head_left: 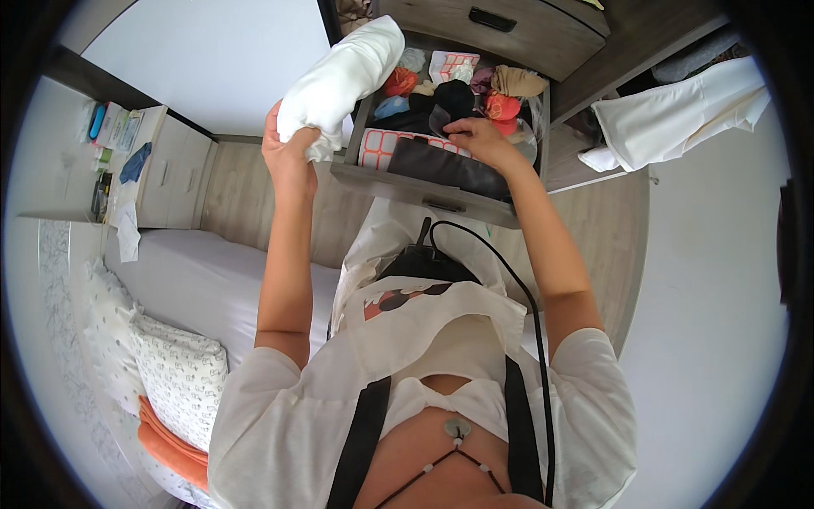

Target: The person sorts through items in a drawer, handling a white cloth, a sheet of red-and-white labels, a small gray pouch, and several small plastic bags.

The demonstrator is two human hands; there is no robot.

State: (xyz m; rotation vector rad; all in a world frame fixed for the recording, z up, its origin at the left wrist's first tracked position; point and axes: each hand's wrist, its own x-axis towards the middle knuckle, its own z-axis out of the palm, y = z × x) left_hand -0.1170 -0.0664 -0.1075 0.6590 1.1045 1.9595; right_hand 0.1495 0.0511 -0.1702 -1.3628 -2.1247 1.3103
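My left hand (292, 148) grips the lower end of a rolled white cloth (343, 72), which is held up beside the left edge of an open drawer (398, 193). My right hand (485, 142) reaches into that drawer with its fingers drawn together. By its fingertips is a thin dark grey flap (438, 120); whether they pinch it I cannot tell. Around it lie black cloth (455, 97), a red bundle (502, 110), a tan bundle (519, 81) and a light blue piece (392, 107). A folded dark item (445, 166) lies along the drawer's front, over a red-and-white checked box (373, 151).
Above the open drawer is a closed wooden drawer (492, 21). White cloth (678, 119) hangs at the right. On the left stand a pale cabinet (170, 165) and a bed (203, 271) with pillows (178, 373). A black cable (530, 297) runs down my front.
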